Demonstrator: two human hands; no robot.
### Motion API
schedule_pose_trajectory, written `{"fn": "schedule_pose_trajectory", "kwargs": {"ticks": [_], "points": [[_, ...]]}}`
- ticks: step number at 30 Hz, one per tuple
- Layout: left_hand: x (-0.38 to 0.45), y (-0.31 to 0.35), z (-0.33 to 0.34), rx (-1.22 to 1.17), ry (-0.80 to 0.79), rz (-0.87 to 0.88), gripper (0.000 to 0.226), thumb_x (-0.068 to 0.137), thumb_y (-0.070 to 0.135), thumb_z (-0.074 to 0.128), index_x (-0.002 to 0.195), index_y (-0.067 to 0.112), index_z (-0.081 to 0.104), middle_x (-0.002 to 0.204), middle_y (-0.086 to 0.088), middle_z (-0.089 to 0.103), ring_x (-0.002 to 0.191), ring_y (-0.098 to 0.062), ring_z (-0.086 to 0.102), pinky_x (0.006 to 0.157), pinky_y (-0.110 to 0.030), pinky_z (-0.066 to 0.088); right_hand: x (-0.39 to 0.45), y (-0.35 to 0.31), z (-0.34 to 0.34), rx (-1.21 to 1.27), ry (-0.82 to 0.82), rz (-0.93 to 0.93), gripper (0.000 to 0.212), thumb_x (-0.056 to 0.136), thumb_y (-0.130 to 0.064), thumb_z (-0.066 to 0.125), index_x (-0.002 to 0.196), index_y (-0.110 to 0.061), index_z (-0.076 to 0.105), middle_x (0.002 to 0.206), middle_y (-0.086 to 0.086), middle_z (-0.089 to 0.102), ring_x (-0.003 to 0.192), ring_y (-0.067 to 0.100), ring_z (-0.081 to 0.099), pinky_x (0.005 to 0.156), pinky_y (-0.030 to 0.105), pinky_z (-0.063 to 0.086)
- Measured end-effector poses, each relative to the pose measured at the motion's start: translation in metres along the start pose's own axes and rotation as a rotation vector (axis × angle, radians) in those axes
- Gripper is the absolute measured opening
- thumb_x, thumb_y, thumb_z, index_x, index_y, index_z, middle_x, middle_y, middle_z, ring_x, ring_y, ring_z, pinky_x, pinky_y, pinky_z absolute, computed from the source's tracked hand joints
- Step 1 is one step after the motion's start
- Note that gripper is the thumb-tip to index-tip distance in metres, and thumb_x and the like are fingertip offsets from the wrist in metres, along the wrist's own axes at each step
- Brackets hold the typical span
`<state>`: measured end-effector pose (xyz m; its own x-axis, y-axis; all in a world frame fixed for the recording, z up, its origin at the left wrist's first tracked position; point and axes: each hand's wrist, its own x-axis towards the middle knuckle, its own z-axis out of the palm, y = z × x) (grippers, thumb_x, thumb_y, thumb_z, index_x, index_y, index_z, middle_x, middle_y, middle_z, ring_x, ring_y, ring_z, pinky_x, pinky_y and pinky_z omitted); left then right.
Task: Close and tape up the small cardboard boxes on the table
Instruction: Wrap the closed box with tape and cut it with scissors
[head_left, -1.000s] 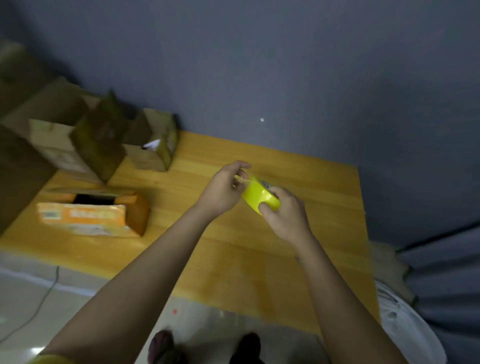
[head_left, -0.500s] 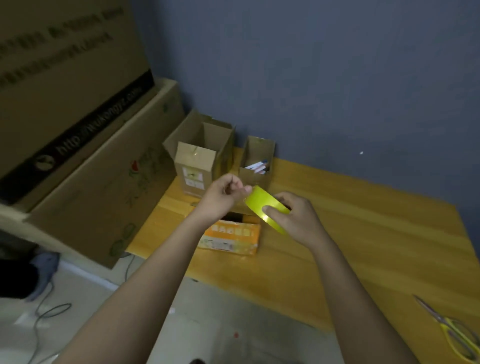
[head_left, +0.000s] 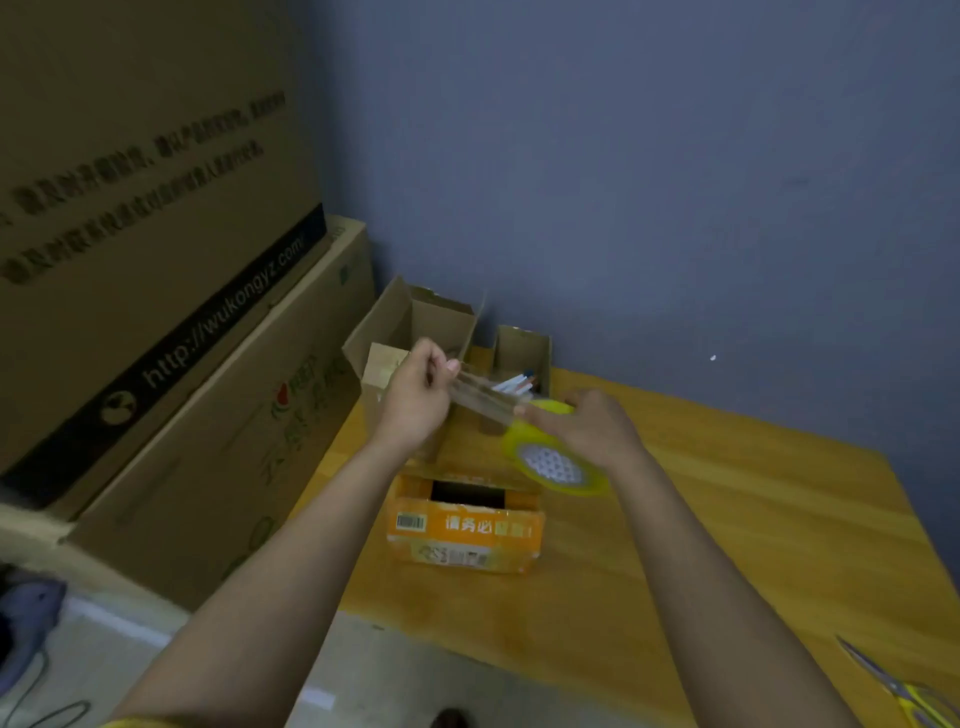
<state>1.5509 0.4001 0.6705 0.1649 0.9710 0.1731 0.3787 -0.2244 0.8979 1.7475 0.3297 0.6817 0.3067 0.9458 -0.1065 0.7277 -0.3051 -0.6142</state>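
Two big cartons (head_left: 156, 291) stand stacked against the wall on the left, beside the wooden table (head_left: 727, 545). On the table's far left corner sit three small boxes. The tall brown box (head_left: 410, 332) stands at the back with its flaps up. A narrow open box (head_left: 522, 348) with pens showing inside stands just beside it, to the right. The orange box (head_left: 467, 525) lies nearer the person, and its top still gapes in a dark slot.

Above these boxes both hands work the tape. The right hand (head_left: 592, 431) grips the yellow tape roll (head_left: 550, 457), fingers curled over its rim, with the core facing the camera. The left hand (head_left: 415, 395) pinches the free end of the tape strip (head_left: 488, 397) between thumb and fingertips. The strip runs taut from the roll up and leftward to that pinch.

The coming move, as I judge it, turns on the orange box. It lies directly below the stretched strip, under the roll more than under the pinch, so the right hand is the nearer one. Its long side runs left to right, roughly along the strip's line. No box looks taped yet.

A pair of yellow-handled scissors (head_left: 904, 686) lies at the table's near right edge, well apart from both hands.
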Motion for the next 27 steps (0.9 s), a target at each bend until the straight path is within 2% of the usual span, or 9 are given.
{"fn": "schedule_pose_trajectory", "kwargs": {"ticks": [2, 4, 7, 9, 13, 19, 23, 25, 27], "points": [[0.008, -0.003, -0.005, 0.047, 0.011, 0.007, 0.021, 0.098, 0.028, 0.050, 0.080, 0.020, 0.043, 0.071, 0.007, 0.048, 0.066, -0.007, 0.048, 0.058, -0.027, 0.037, 0.008, 0.000, -0.003, -0.150, -0.025, 0.084, 0.099, 0.062, -0.086, 0.056, 0.108, 0.001, 0.067, 0.110, 0.013, 0.069, 0.098, 0.030, 0.064, 0.081, 0.041, 0.051], [0.010, -0.013, -0.007, 0.034, 0.019, -0.028, 0.021, 0.098, 0.028, 0.051, 0.082, 0.016, 0.044, 0.072, 0.005, 0.049, 0.066, -0.009, 0.048, 0.060, -0.028, 0.039, 0.016, -0.001, -0.009, -0.195, -0.062, 0.090, 0.098, 0.056, -0.091, 0.052, 0.093, -0.003, 0.070, 0.097, 0.011, 0.069, 0.090, 0.027, 0.065, 0.074, 0.039, 0.050], [0.006, -0.039, -0.010, 0.024, 0.023, -0.103, 0.022, 0.098, 0.032, 0.049, 0.085, 0.015, 0.046, 0.075, 0.004, 0.052, 0.068, -0.012, 0.051, 0.060, -0.029, 0.041, 0.024, -0.005, -0.012, -0.051, -0.065, 0.054, 0.092, 0.062, -0.079, 0.064, 0.106, 0.001, 0.066, 0.116, 0.017, 0.066, 0.092, 0.013, 0.064, 0.084, 0.044, 0.051], [0.000, -0.060, -0.015, 0.017, 0.012, -0.167, 0.023, 0.099, 0.034, 0.047, 0.089, 0.013, 0.047, 0.079, 0.001, 0.055, 0.073, -0.016, 0.054, 0.059, -0.030, 0.043, 0.020, -0.009, -0.007, -0.019, -0.100, 0.023, 0.083, 0.063, -0.075, 0.069, 0.111, -0.007, 0.068, 0.122, 0.009, 0.065, 0.086, 0.001, 0.062, 0.074, 0.036, 0.051], [-0.016, -0.101, -0.023, 0.004, -0.061, -0.270, 0.023, 0.100, 0.032, 0.046, 0.086, 0.014, 0.047, 0.088, -0.007, 0.057, 0.087, -0.029, 0.058, 0.077, -0.042, 0.048, 0.016, -0.008, 0.020, -0.158, -0.173, -0.001, 0.088, 0.067, -0.075, 0.064, 0.128, -0.012, 0.060, 0.137, 0.004, 0.056, 0.118, 0.024, 0.056, 0.078, 0.030, 0.041], [-0.033, -0.140, -0.037, 0.009, -0.124, -0.376, 0.026, 0.101, 0.024, 0.044, 0.078, 0.014, 0.036, 0.093, -0.018, 0.055, 0.103, -0.041, 0.057, 0.073, -0.040, 0.045, 0.020, -0.020, 0.064, -0.456, -0.224, -0.078, 0.080, 0.072, -0.080, 0.054, 0.116, -0.015, 0.067, 0.126, 0.001, 0.063, 0.114, 0.023, 0.056, 0.086, 0.038, 0.044], [-0.038, -0.159, -0.041, 0.062, -0.138, -0.414, 0.024, 0.101, 0.021, 0.045, 0.081, 0.010, 0.037, 0.095, -0.026, 0.056, 0.095, -0.042, 0.059, 0.073, -0.043, 0.047, 0.022, -0.022, 0.089, -0.502, -0.232, -0.036, 0.061, 0.072, -0.082, 0.051, 0.080, -0.023, 0.067, 0.088, -0.005, 0.066, 0.100, 0.025, 0.059, 0.086, 0.042, 0.035], [-0.037, -0.167, -0.041, 0.083, -0.142, -0.425, 0.025, 0.101, 0.019, 0.046, 0.079, 0.013, 0.036, 0.105, -0.029, 0.058, 0.088, -0.036, 0.060, 0.071, -0.040, 0.046, 0.023, -0.020, 0.100, -0.505, -0.271, 0.012, 0.073, 0.072, -0.081, 0.051, 0.109, -0.020, 0.069, 0.115, -0.003, 0.066, 0.113, 0.023, 0.056, 0.094, 0.042, 0.033], [-0.036, -0.175, -0.039, 0.088, -0.150, -0.424, 0.029, 0.100, 0.016, 0.046, 0.074, 0.018, 0.033, 0.112, -0.028, 0.059, 0.100, -0.033, 0.060, 0.070, -0.032, 0.041, 0.020, -0.015, 0.112, -0.551, -0.333, 0.039, 0.081, 0.073, -0.082, 0.049, 0.125, -0.021, 0.061, 0.128, -0.003, 0.060, 0.120, 0.021, 0.052, 0.097, 0.042, 0.035]]}}
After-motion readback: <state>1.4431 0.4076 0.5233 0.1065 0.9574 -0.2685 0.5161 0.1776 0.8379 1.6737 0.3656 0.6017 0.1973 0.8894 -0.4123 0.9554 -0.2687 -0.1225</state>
